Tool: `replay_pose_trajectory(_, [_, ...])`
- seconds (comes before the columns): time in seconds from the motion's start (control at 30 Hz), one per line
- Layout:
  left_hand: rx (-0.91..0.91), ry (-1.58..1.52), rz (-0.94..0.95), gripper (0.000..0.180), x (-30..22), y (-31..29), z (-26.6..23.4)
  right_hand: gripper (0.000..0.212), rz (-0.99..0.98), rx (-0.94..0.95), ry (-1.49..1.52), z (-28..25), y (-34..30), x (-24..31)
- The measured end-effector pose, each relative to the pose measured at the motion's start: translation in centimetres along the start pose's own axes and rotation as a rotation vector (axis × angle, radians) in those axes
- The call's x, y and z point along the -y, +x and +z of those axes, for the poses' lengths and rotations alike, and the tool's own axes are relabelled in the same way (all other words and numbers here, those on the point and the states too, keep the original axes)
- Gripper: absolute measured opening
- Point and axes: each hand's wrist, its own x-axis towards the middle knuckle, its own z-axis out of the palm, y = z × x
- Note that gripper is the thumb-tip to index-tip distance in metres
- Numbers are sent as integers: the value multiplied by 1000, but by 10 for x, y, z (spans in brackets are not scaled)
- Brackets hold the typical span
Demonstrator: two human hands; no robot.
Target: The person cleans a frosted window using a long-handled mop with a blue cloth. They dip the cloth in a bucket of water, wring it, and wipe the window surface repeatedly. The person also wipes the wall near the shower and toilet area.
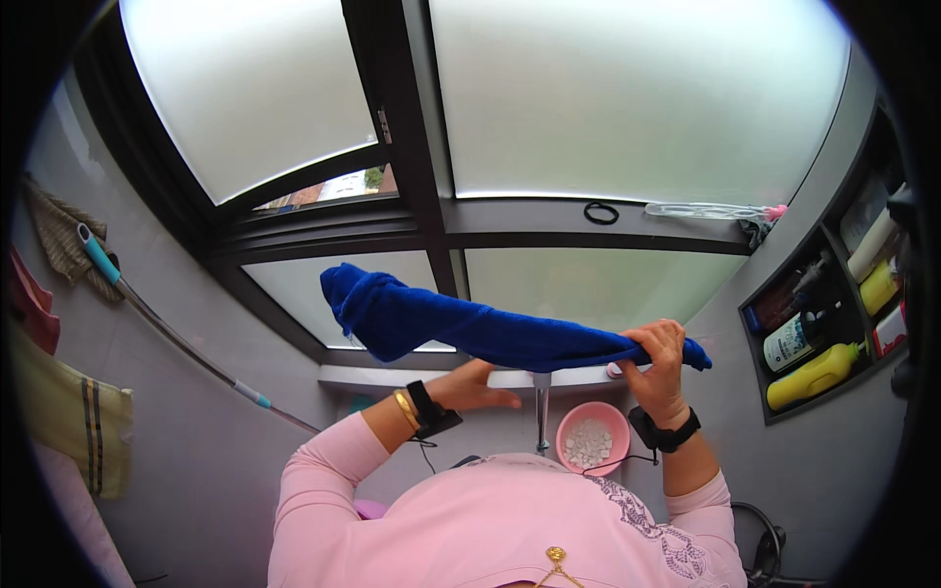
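Observation:
A long blue towel (470,326), bunched and twisted, stretches across the middle of the view. My right hand (659,365) is closed around its narrow right end, and a short tip sticks out past my fingers. The towel's wider, folded left end hangs in the air. Just below the cloth is my left hand (473,386), thumb held apart from the fingers, with nothing seen in it. The towel's lower edge comes close to those fingertips; whether they touch it I cannot tell.
A pole with a turquoise grip (176,338) leans at the left, near hanging towels (83,421). Below stands a pink basin (594,410) with pale pieces inside. Bottles, one yellow (814,376), fill a wall niche at right. A black ring (601,213) lies on the window ledge.

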Motion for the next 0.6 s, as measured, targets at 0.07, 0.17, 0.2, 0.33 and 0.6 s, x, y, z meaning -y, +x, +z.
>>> replay_pose_trajectory(0.07, [31, -474, -245, 45, 8, 16, 42, 31, -36, -16, -16, -2, 12, 6])
replay_pose_trajectory(0.17, [-85, -645, -46, 13, 13, 49, 52, 40, -80, -7, -110, -24, 40, 17])
replay_pose_trajectory(0.2, [-94, -637, 41, 14, 9, 57, 49, 45, -117, -14, -133, -37, 50, 22])
replay_pose_trajectory(0.33, [-153, -743, 73, 20, -24, 81, 26, 86, -245, -217, 107, -125, 99, 43])
replay_pose_trajectory(0.6, [-209, -772, 136, 22, -73, 91, 3, 89, -849, -43, 806, -232, 115, 126])
